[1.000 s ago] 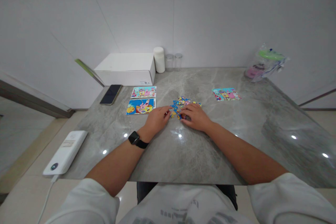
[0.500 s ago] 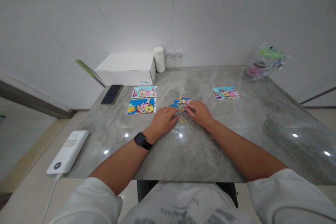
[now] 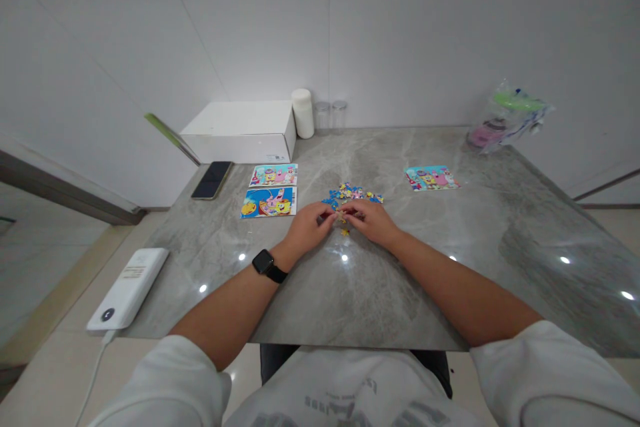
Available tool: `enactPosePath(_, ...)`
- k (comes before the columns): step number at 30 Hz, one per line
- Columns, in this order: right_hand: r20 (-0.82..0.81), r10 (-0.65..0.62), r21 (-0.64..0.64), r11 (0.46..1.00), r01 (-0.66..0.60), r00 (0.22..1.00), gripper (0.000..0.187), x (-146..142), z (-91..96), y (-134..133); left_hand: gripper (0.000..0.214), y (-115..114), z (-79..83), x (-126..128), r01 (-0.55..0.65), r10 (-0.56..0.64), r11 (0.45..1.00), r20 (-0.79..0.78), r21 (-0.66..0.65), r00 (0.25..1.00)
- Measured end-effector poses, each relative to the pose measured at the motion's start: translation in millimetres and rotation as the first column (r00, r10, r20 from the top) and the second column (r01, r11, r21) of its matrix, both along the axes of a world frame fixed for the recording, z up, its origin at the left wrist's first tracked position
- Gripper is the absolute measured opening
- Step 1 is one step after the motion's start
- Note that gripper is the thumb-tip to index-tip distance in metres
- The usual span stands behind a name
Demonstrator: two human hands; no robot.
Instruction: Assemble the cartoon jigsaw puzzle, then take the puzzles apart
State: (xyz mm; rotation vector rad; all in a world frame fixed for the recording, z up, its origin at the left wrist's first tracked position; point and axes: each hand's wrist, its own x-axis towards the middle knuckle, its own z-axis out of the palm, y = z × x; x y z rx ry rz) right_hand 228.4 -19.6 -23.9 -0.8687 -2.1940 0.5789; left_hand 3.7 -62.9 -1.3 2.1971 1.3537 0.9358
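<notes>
in the head view, you lean both bare forearms over a grey, marble-patterned, glossy surface (image 3: 345,300), your left hand (image 3: 309,223) and right hand (image 3: 376,219) meeting fingertip to fingertip at the near edge of a loose pile of small, multicoloured jigsaw pieces (image 3: 347,191). the fingers of each hand are curled inward; whether either one pinches a piece cannot be told, as the tips are too small to read. the pile spreads just beyond your fingers, at the middle of the surface, mostly blue, yellow and pink, while a single small yellow jigsaw piece (image 3: 345,232) lies apart, just on your side of the fingertips. to the left of your left hand, two rectangular cartoon-printed cards lie flat, a light-blue one (image 3: 273,175) behind a deep-blue one (image 3: 269,203). a third rectangular cartoon card, turquoise (image 3: 432,178), lies well apart, beyond your right hand. a black-strapped, square-faced watch (image 3: 263,262) circles your left wrist.
</notes>
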Motion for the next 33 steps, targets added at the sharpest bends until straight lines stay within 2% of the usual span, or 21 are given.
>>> enactPosePath(3,-0.017,0.02,-0.022,1.0,-0.02,1.0,0.021,-3.0,-0.3,-2.0,0.017,0.4,-0.6,-1.8,0.011,-0.011,1.0,0.019,0.0,1.0)
enactPosePath(7,-0.047,0.014,-0.057,0.998,-0.017,0.999,0.021,-6.9,-0.3,-1.6,0.018,0.0,-1.0,-4.3,0.039,-0.039,0.997,-0.007,0.064,0.999)
enactPosePath(10,-0.012,-0.042,0.065,0.997,0.043,0.999,0.016,0.2,2.5,4.9,0.018,0.6,-1.5,-6.3,0.047,-0.042,0.992,-0.05,0.119,0.998)
enactPosePath(13,0.021,-0.197,0.206,0.96,0.189,0.98,0.014,13.4,6.1,13.9,0.019,3.3,-2.7,-8.2,0.058,-0.039,0.989,-0.143,0.133,0.989)
enactPosePath(16,0.065,-0.286,0.257,0.931,0.261,0.956,0.013,21.8,6.8,18.9,0.017,6.3,-4.7,-9.1,0.068,-0.042,0.992,-0.226,0.11,0.973)
enactPosePath(20,0.171,-0.229,0.266,0.947,0.179,0.958,0.008,18.5,3.5,16.3,0.011,6.2,-6.0,-9.0,0.096,-0.066,0.991,-0.293,0.089,0.954)
enactPosePath(24,0.22,-0.136,0.261,0.962,0.076,0.966,0.015,14.5,2.2,12.7,0.015,2.7,-5.9,-10.1,0.099,-0.06,0.989,-0.316,0.107,0.947)
enactPosePath(29,0.176,-0.242,0.233,0.952,0.199,0.954,0.023,23.1,4.2,16.2,0.032,3.1,-12.2,-11.9,0.073,-0.035,0.989,-0.279,0.126,0.96)
enactPosePath(33,0.276,-0.232,0.178,0.966,0.187,0.933,0.035,32.4,2.6,23.9,0.05,4.7,-19.2,-12.1,0.078,-0.043,0.991,-0.298,0.109,0.954)
